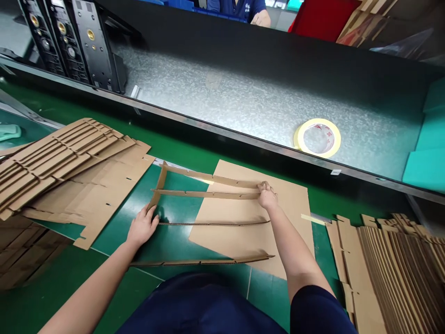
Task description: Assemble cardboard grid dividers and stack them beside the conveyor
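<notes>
A partly joined cardboard divider (181, 192) stands on edge over the green work surface, with several long notched strips running from a cross strip on its left. My left hand (142, 226) pinches that cross strip (161, 183) near the third long strip. At the right ends of the two far strips, my right hand (267, 195) has its fingers closed on the cardboard. Beneath the strips' right half lies a flat cardboard sheet (292, 204). The nearest long strip (201, 262) runs close to my body, its right end free.
Stacked slotted cardboard dividers (59, 157) lie at left, and a pile of cardboard strips (389, 264) at right. Beyond a raised metal edge, a yellow tape roll (335, 141) and black molded parts (93, 46) rest on a grey shelf. Another person's hand (261, 18) shows at the far side.
</notes>
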Tool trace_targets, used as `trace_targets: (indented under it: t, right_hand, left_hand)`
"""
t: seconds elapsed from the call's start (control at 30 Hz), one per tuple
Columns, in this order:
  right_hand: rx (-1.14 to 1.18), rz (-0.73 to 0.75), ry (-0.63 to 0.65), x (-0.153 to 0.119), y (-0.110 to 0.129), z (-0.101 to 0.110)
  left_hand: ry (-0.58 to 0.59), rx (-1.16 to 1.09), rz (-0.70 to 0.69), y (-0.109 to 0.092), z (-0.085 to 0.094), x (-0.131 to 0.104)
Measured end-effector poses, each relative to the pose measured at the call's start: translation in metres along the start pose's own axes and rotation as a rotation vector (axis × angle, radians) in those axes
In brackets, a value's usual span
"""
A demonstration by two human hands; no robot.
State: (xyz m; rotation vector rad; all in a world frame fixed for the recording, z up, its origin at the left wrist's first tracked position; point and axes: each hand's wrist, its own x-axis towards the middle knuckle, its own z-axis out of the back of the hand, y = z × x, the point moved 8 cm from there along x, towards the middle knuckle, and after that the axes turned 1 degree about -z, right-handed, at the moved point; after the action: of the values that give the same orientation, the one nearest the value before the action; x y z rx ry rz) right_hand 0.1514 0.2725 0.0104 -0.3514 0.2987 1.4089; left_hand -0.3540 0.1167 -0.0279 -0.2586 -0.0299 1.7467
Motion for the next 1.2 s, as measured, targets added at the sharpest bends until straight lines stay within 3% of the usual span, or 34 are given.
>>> trace_targets:
  t: [0.4,0.67,0.73,0.83,0.9,0.97,1.07,1.13,1.2]
  right_hand:
    - [-0.008,0.054,-0.02,-0.001,-0.012,-0.008]
    - [-0.004,0.036,0.157,-0.031,-0.026,-0.027]
    - [0.016,-0.009,0.096,-0.041,-0.036,-0.025]
    - [0.11,-0.054,-0.157,-0.067,-0.054,-0.01]
    - [0.196,-0.008,-0.268,-0.095,-0.06,-0.01]
    - [0.239,0.081,-0.236,-0.126,-0.059,-0.028]
    - [0.2,0.187,-0.025,-0.172,-0.052,-0.075]
    - [0.211,0.179,0.069,-0.193,-0.053,-0.102]
    - [0.258,0.14,0.084,-0.204,-0.056,-0.114]
  left_hand:
    - [0.0,0.01,0.015,-0.001,0.002,-0.001]
    - [0.032,0.0,0.021,0.001,0.001,0.0]
    - [0.047,-0.009,0.027,0.001,0.0,0.0]
    - [0.066,-0.014,0.029,-0.001,0.003,-0.002]
    - [0.031,0.01,0.044,-0.004,0.009,-0.006]
    - [-0.014,0.032,0.076,-0.005,0.015,-0.01]
    - [0.02,0.003,0.084,-0.005,0.012,-0.014]
    - [0.07,-0.024,0.043,-0.006,0.007,-0.013]
    - [0.087,-0.028,-0.018,-0.007,0.003,-0.011]
